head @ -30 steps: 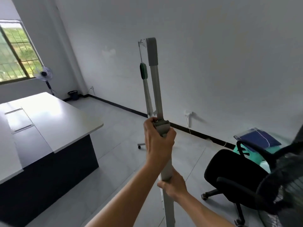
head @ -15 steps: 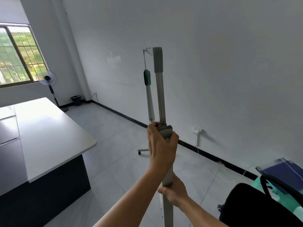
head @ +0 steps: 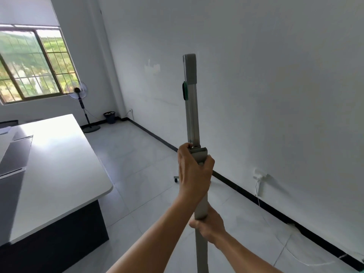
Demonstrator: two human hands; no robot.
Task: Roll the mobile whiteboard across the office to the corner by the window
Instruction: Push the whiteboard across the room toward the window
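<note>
The mobile whiteboard (head: pixel 192 107) stands edge-on right in front of me, a tall grey frame with a green clip near its top. One caster foot (head: pixel 175 179) shows on the tiled floor behind my hands. My left hand (head: pixel 194 170) is wrapped around the grey bracket on the near post. Lower on the same post, my right hand (head: pixel 208 227) grips it from the right side. The window (head: pixel 33 64) is at the far left, and the room's corner lies beyond the board to the left.
A large white-topped desk (head: pixel 55 164) fills the left side. A standing fan (head: pixel 78 91) and a small dark bin (head: pixel 109 117) stand by the window corner. A wall socket with a hanging cable (head: pixel 260 177) is on the right wall, above the black skirting.
The board and I have moved forward along the wall toward the window. The office chair has dropped out of view on the right. The board's two posts now line up edge-on.
</note>
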